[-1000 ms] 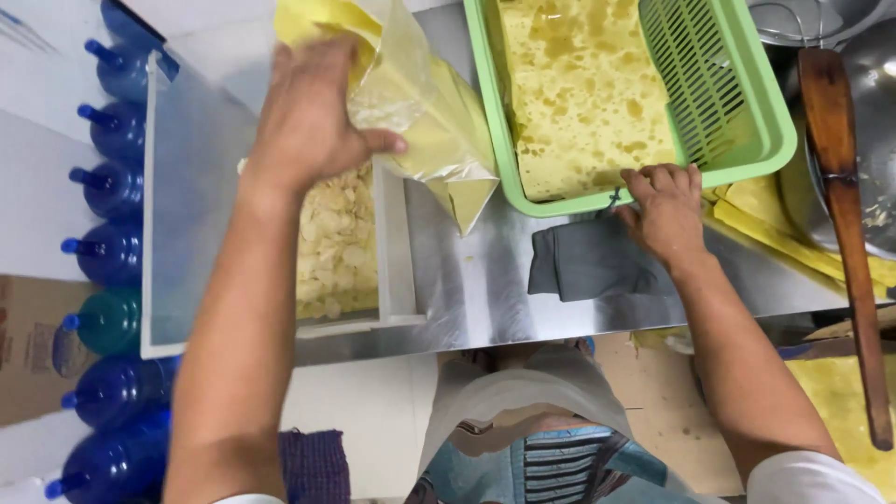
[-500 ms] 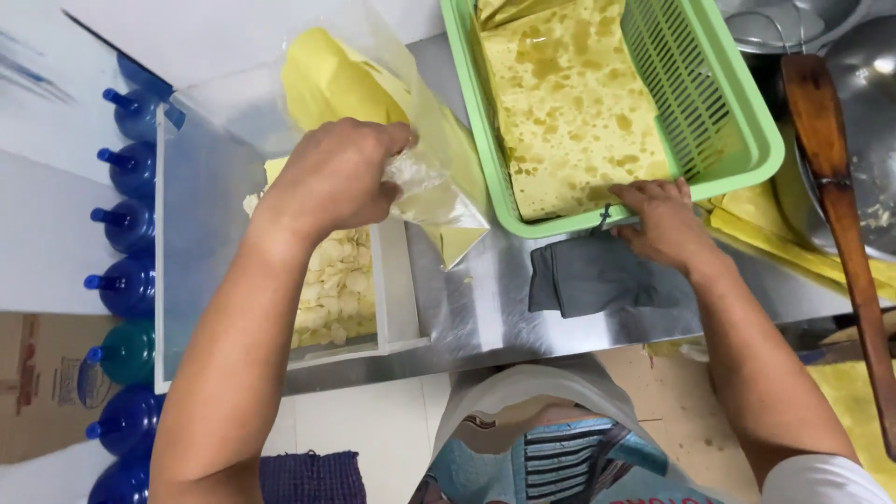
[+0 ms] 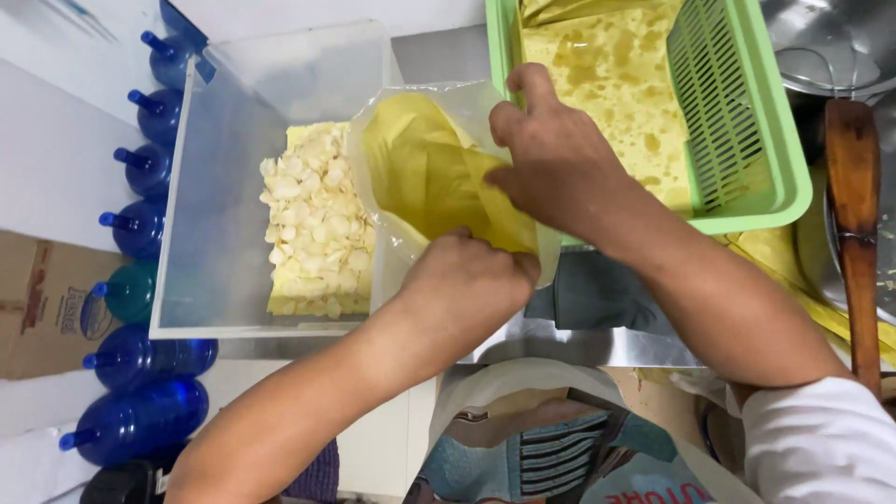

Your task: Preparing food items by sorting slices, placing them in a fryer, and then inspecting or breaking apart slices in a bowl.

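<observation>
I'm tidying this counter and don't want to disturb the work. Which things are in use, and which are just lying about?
In use:
left hand
right hand
clear bag
yellow sheet

Lying about:
clear box of pale chips
green basket
grey cloth
wooden paddle
blue bottles

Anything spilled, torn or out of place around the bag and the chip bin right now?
Nothing stands out. Both hands, left and right, hold the clear bag with its yellow contents intact. The chips stay inside the clear bin. The green basket has oil-stained yellow paper, but no spill shows on the counter.
</observation>
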